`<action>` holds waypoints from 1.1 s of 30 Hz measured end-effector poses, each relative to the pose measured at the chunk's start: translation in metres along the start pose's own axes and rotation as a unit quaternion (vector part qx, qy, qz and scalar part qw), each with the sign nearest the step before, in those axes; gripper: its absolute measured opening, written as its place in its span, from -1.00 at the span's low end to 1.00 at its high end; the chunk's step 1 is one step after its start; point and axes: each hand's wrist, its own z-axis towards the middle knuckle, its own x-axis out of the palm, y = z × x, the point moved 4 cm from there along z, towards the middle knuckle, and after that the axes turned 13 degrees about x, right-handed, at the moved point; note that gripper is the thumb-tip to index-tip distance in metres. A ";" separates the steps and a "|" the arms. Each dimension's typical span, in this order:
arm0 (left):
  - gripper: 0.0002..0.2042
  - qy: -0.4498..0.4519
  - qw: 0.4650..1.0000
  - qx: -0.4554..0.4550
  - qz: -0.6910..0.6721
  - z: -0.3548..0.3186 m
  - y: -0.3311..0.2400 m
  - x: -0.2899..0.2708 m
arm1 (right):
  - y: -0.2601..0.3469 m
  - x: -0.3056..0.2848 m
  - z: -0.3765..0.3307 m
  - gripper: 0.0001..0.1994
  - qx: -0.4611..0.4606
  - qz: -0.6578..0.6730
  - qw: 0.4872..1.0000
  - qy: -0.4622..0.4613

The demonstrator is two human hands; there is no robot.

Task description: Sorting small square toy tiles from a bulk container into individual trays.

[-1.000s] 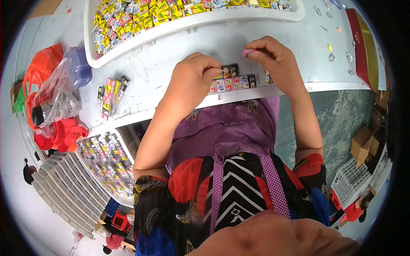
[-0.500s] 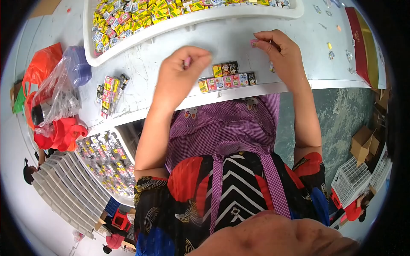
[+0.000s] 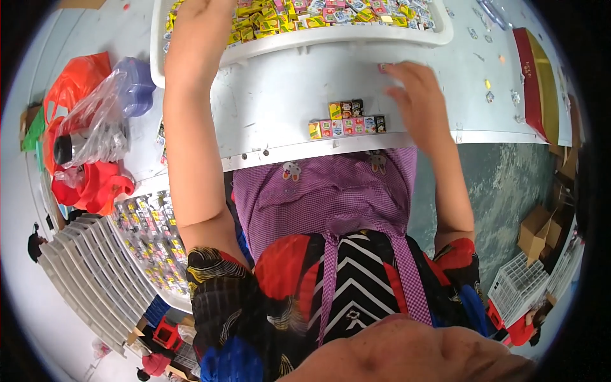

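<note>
My left hand (image 3: 205,14) reaches over the left side of a white tray (image 3: 331,35) heaped with small yellow, pink and white boxes (image 3: 299,18). Its fingers run past the picture's top edge, so their grip is hidden. My right hand (image 3: 417,95) is over the table with thumb and fingers apart, somewhat blurred. At its index fingertip sits a small pink box (image 3: 383,67). Left of that hand, near the table's front edge, several small boxes (image 3: 347,127) stand in a tight row. Behind them, against the row, are a yellow, a brown and a black box (image 3: 346,110).
On the left lie red bags (image 3: 79,79), a purple plastic container (image 3: 135,86) and a clear bag (image 3: 102,137). Below the table edge, a crate (image 3: 181,304) holds packed bundles. A dark red and gold box (image 3: 534,86) stands at the right, with small wrapped pieces (image 3: 490,97) nearby.
My left hand has gone from beside the rows up and left to the tray. My right thumb has moved away from the pink box it pinched with the fingers. The view has shifted slightly.
</note>
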 end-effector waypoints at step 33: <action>-0.92 0.139 0.988 -0.030 0.066 -0.127 0.002 0.058 | 0.030 0.009 -0.062 -0.35 -0.121 0.031 0.992 0.018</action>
